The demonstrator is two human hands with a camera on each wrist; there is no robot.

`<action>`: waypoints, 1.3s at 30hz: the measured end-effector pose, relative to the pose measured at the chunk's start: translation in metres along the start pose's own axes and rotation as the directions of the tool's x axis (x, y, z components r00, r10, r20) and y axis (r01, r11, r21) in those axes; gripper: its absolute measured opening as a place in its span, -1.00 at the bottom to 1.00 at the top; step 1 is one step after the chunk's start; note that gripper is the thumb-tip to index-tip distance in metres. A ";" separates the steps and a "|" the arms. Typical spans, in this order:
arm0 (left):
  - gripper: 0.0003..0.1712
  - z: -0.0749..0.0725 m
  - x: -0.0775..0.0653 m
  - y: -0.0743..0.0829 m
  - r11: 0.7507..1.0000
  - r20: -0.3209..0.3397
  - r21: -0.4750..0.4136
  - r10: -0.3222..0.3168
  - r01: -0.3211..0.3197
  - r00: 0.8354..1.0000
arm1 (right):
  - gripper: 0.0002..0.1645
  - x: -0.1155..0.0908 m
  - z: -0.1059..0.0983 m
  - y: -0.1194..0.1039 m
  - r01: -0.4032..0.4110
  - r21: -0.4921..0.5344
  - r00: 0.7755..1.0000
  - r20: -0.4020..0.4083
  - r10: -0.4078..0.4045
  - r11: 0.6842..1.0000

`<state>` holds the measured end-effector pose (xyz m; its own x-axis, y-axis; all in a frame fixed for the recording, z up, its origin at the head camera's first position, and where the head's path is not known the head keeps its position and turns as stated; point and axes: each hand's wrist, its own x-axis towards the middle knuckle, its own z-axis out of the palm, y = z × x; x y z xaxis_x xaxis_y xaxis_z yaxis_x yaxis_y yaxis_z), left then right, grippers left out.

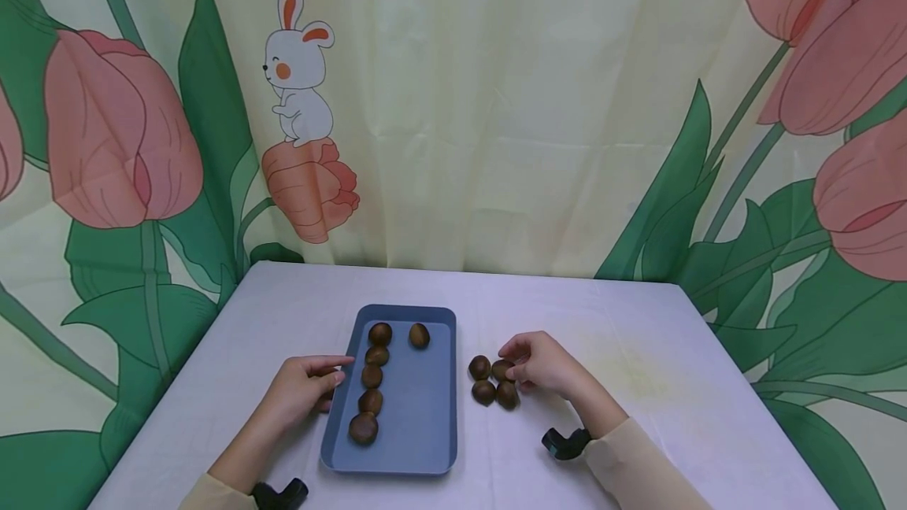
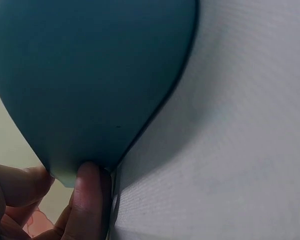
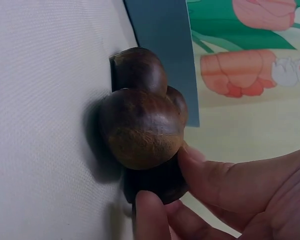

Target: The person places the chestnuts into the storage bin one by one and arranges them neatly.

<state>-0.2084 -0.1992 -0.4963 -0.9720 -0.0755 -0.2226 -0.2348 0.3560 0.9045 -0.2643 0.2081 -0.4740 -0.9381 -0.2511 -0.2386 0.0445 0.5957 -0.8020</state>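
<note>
Nearest the body, between the hands, is the front end of the tray (image 1: 414,431), flat on the desk (image 1: 623,360). Just right of the left hand (image 1: 301,392), a row of five nuts (image 1: 372,376) runs away from the body along the tray's left side; its first nut lies a little nearer the body than that hand's fingertips. The left hand pinches the tray's left edge between thumb and fingers, with little gap between them.

Across the tray, the right hand (image 1: 546,368) is bent over a cluster of four on the desk, thumb and fingers closed round one nut (image 1: 502,370). The other three nuts (image 1: 484,393) sit close about its fingertips, just beyond the tray's right side.

Farther out than both hands, at the tray's far end, one lone nut (image 1: 419,336) lies beside the row's last.

By that count six nuts are in the tray and four remain outside, the pinched one included; the work looks rather past halfway, with the left row seemingly complete and the right side barely begun.
</note>
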 end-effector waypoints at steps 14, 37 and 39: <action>-0.66 0.000 -0.001 0.000 1.000 -0.008 0.009 -0.002 0.003 1.000 | -0.70 0.002 -0.003 0.001 0.043 -0.010 0.999 -0.027 -0.043 0.999; -0.66 0.000 0.002 -0.003 1.000 0.001 -0.007 0.004 -0.004 1.000 | -0.68 0.003 0.005 -0.031 0.105 0.058 0.994 -0.013 -0.104 0.993; -0.66 0.000 0.002 -0.003 1.000 0.001 -0.004 0.001 -0.001 1.000 | -0.68 0.006 0.008 -0.035 0.117 0.058 0.993 -0.007 -0.117 0.991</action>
<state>-0.2095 -0.2005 -0.4994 -0.9723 -0.0742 -0.2215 -0.2334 0.3528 0.9061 -0.2684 0.1799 -0.4521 -0.9394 -0.3132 -0.1394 -0.0457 0.5172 -0.8546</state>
